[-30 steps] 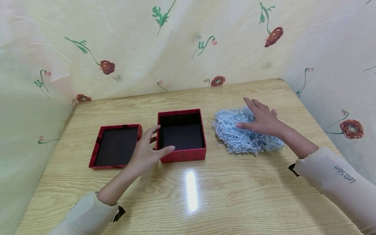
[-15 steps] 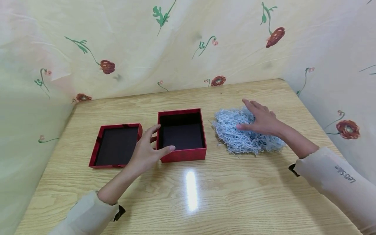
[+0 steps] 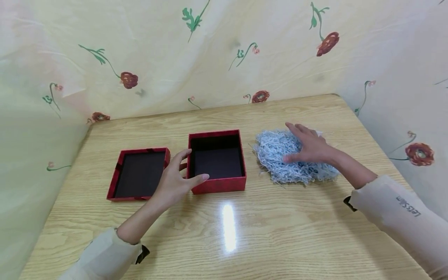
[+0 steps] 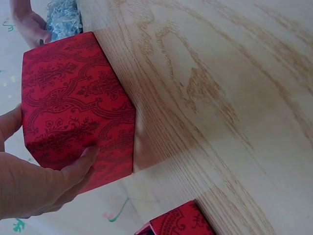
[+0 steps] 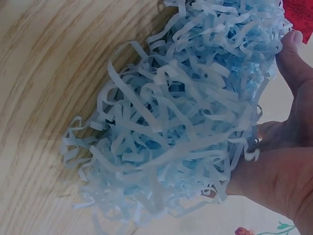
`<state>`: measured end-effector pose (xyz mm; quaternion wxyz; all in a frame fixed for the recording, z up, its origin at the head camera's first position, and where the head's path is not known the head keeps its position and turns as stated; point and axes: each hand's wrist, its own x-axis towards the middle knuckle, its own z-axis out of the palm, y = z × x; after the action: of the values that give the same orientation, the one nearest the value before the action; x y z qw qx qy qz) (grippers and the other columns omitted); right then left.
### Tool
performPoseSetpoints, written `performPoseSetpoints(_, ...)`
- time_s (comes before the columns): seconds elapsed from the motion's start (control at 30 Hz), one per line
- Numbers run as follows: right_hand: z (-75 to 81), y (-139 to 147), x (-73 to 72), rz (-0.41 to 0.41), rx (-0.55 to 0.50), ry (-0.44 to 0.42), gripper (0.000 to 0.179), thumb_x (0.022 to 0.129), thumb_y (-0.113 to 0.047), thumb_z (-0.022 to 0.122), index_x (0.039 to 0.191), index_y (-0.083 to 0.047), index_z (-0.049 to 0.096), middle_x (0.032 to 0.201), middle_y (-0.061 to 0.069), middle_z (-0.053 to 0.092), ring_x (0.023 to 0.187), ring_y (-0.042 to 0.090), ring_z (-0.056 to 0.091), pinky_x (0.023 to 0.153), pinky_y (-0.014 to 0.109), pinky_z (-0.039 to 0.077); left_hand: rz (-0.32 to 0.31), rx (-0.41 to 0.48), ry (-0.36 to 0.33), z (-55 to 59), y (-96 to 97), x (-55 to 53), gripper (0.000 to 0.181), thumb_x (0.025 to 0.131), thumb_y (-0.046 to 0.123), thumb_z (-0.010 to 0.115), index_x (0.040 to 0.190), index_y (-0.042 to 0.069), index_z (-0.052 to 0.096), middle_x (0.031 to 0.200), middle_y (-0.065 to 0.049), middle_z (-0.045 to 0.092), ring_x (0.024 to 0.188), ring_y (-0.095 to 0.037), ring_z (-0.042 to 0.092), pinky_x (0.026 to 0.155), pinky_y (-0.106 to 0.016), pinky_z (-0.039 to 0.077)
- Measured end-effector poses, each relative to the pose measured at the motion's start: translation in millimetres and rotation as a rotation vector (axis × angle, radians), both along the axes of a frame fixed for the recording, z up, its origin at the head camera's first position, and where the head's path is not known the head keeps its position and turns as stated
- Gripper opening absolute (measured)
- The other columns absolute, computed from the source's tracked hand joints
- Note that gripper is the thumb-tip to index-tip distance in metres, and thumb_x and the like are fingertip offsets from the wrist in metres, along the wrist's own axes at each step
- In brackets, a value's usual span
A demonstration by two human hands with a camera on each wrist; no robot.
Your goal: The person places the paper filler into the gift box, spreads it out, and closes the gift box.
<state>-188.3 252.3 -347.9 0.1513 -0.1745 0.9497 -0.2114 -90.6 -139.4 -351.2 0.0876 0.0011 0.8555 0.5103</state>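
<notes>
My left hand [image 3: 171, 181] holds the near left corner of a red patterned box [image 3: 220, 185], fingers along its left side and thumb at the front rim. The box stands open-topped, with a black inside. In the left wrist view, fingers lie against the patterned box wall [image 4: 78, 93]. To the right, my right hand [image 3: 309, 147] is spread low over a heap of pale blue shredded paper [image 3: 276, 153], thumb and fingers apart. Seen from the right wrist, the shredded paper [image 5: 161, 127] lies right against the hand [image 5: 274, 169], and strands hide some fingers.
A shallow red lid [image 3: 140, 175] with a black inside lies upturned left of the box, partly behind the left hand. Everything rests on a wooden table [image 3: 280, 233]. Behind and at both sides hangs a flowered cloth [image 3: 217, 77], close to the table's edges.
My right hand has come down closer to the shredded paper, its fingertips shifting slightly toward me. The left hand, box and lid have stayed in place.
</notes>
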Motion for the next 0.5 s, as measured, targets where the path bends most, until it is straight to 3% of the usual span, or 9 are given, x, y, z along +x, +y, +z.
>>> performPoseSetpoints(0.3, -8.5, -0.5, 0.3, 0.028, 0.019, -0.048, 0.122, 0.073, -0.05, 0.08, 0.156, -0.014, -0.001, 0.155, 0.03, 0.0, 0.136, 0.059, 0.0, 0.09, 0.084, 0.007, -0.009, 0.008, 0.019, -2.8, -0.8, 1.1, 0.094, 0.075, 0.041, 0.082, 0.15, 0.021, 0.03, 0.153, -0.002, 0.028, 0.136, -0.031, 0.038, 0.102, -0.048, 0.043)
performPoseSetpoints(0.5, -14.1, -1.6, 2.2, 0.048, 0.036, -0.055, 0.126, 0.069, -0.055, 0.08, 0.156, -0.016, -0.003, 0.156, 0.029, -0.002, 0.137, 0.057, -0.002, 0.094, 0.082, 0.0, -0.014, 0.013, 0.018, -5.2, -2.4, 2.7, 0.094, 0.075, 0.042, 0.081, 0.15, 0.021, 0.029, 0.154, -0.002, 0.027, 0.136, -0.032, 0.037, 0.101, -0.048, 0.043)
